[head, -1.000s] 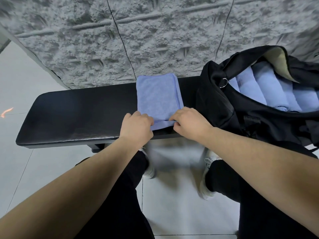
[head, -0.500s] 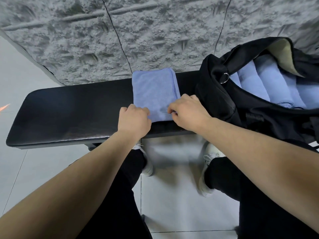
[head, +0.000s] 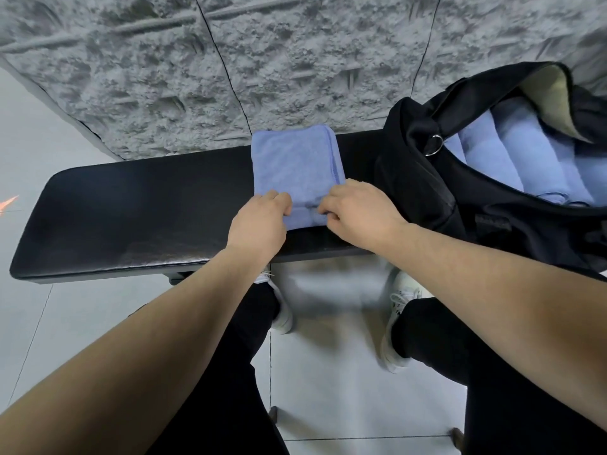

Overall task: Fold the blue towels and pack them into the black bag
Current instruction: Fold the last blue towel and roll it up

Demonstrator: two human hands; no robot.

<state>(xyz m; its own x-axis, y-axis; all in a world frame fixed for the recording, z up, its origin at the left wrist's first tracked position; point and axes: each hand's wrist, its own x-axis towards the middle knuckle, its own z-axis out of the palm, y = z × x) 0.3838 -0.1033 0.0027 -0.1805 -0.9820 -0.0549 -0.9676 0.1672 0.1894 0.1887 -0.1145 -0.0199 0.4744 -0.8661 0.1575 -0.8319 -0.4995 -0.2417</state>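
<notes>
A long black padded bench (head: 131,218) runs across the floor in front of a rough grey wall (head: 262,60), its left end bare and glossy. Near the middle of the bench, a folded blue towel (head: 295,165) lies flat, its far edge reaching the bench's back edge and its near end rolled up into a short tube close to the front edge. The left hand (head: 259,221) sits on the left part of that roll, fingers curled over it and gripping the cloth. Just beside it, the right hand (head: 358,211) grips the right part of the roll, fingers bent down onto the fabric and thumb tucked toward the left hand; the two hands are nearly touching. Both bare forearms reach in from the lower corners, above black trousers and white shoes (head: 397,323) on the tiled floor (head: 328,389). At the right end of the bench stands the open black bag (head: 427,192), just beside the towel, with a metal ring (head: 435,145) at its rim. Inside it several rolled blue towels (head: 525,159) lie side by side.
</notes>
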